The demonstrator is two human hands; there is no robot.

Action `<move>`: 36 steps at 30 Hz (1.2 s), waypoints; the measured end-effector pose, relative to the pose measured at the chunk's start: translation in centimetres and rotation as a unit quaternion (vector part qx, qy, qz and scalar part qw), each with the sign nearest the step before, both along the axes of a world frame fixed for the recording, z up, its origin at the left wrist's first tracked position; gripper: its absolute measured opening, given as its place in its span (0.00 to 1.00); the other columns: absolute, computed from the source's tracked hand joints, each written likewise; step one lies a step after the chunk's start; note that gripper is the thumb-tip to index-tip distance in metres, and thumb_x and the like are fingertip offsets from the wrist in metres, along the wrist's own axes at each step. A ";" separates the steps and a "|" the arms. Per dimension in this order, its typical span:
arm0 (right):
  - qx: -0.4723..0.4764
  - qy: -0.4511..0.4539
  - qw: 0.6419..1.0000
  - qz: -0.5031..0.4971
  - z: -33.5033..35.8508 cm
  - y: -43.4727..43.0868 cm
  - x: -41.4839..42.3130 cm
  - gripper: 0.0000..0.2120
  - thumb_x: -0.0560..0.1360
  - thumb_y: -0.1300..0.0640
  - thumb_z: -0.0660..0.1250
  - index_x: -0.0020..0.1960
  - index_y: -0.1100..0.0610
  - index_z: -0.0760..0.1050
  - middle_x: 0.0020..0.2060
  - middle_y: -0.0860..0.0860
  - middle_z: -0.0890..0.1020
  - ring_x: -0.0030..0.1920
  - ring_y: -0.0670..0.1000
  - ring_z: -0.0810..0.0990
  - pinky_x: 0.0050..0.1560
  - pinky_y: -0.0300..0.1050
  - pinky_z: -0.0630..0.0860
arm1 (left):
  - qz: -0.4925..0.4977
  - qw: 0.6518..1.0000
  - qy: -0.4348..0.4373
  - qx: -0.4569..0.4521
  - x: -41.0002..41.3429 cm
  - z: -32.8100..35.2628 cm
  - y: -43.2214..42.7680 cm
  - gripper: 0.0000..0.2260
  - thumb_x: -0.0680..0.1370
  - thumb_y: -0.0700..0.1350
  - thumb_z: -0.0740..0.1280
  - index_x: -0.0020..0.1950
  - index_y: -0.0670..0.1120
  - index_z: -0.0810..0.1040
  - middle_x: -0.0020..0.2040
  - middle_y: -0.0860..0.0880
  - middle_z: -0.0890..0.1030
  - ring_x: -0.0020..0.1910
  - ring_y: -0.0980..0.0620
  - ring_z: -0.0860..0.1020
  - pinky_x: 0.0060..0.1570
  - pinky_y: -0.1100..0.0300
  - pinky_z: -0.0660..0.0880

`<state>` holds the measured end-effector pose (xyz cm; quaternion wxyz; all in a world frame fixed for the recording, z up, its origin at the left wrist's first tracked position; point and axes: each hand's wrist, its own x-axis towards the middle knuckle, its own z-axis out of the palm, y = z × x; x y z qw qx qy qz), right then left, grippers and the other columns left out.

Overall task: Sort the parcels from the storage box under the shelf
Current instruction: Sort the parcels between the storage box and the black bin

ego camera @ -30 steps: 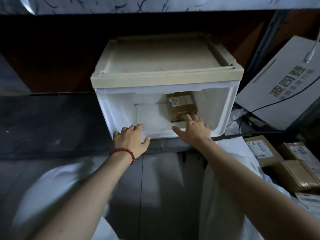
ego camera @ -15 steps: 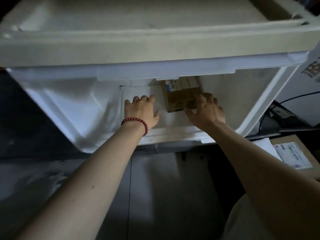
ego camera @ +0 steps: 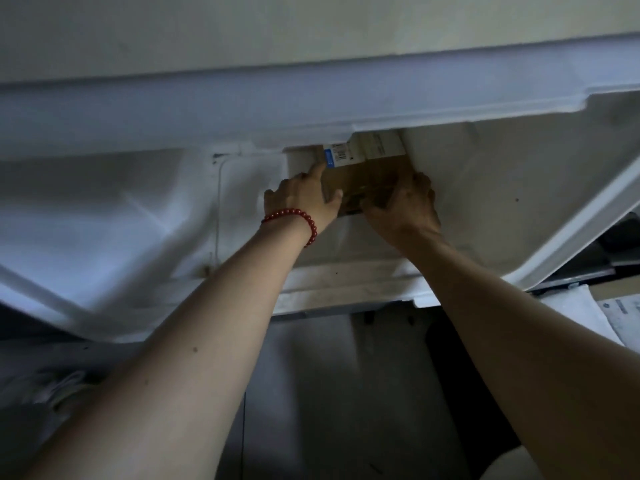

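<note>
Head view. A small cardboard parcel (ego camera: 363, 174) lies on the floor of the white storage box (ego camera: 519, 174), near its back wall. The left hand (ego camera: 304, 199) and right hand (ego camera: 405, 202) grip its opposite sides, thumb and fingers wrapped round the edges. It is probably light and stiff, so the rigid side edges should give the surest hold, clear of the label (ego camera: 341, 155).

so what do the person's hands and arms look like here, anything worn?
Left hand and right hand are ungloved, and no rings can be made out in the dim light. Both arms are bare with no sleeves in view. The only thing worn is a bracelet of round, glossy red beads on the left wrist.
</note>
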<state>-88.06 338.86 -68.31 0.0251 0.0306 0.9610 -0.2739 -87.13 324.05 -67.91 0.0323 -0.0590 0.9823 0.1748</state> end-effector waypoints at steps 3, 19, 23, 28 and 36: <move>-0.037 -0.008 0.999 -0.038 -0.2 -0.1 -0.6 0.37 0.76 0.44 0.64 0.76 0.62 0.52 0.69 0.62 0.59 0.70 0.63 0.62 0.64 0.52 0.67 | 0.038 0.986 -0.030 0.161 -0.6 -0.4 0.4 0.27 0.79 0.57 0.61 0.75 0.53 0.57 0.66 0.48 0.74 0.60 0.45 0.75 0.49 0.57 0.73; -0.350 -0.170 0.916 -0.097 1.8 -1.5 0.9 0.22 0.74 0.51 0.70 0.63 0.61 0.72 0.54 0.58 0.80 0.52 0.57 0.81 0.55 0.54 0.80 | 0.240 0.836 0.027 0.493 1.7 1.1 -2.3 0.18 0.75 0.52 0.70 0.60 0.54 0.66 0.50 0.55 0.75 0.46 0.56 0.75 0.48 0.56 0.69; -0.392 -0.138 0.907 -0.072 4.9 -1.4 3.9 0.19 0.75 0.52 0.69 0.63 0.58 0.72 0.50 0.53 0.80 0.49 0.53 0.80 0.50 0.48 0.80 | 0.245 0.821 0.011 0.515 5.1 4.5 -2.8 0.20 0.74 0.55 0.69 0.61 0.55 0.65 0.56 0.49 0.77 0.51 0.50 0.78 0.44 0.55 0.76; -0.437 -0.147 0.885 -0.071 7.6 -0.1 9.2 0.35 0.75 0.52 0.70 0.76 0.55 0.55 0.63 0.56 0.72 0.51 0.53 0.79 0.53 0.53 0.79 | 0.244 0.787 0.014 0.566 12.6 6.3 -2.2 0.21 0.73 0.51 0.72 0.60 0.56 0.65 0.63 0.51 0.72 0.62 0.48 0.73 0.56 0.44 0.75; -0.500 -0.139 0.854 -0.029 9.8 -0.3 19.2 0.21 0.77 0.53 0.66 0.68 0.53 0.66 0.51 0.47 0.79 0.46 0.47 0.76 0.46 0.49 0.73 | 0.193 0.780 0.053 0.594 23.5 10.2 -2.5 0.33 0.68 0.45 0.77 0.66 0.57 0.63 0.63 0.49 0.76 0.59 0.48 0.77 0.59 0.44 0.74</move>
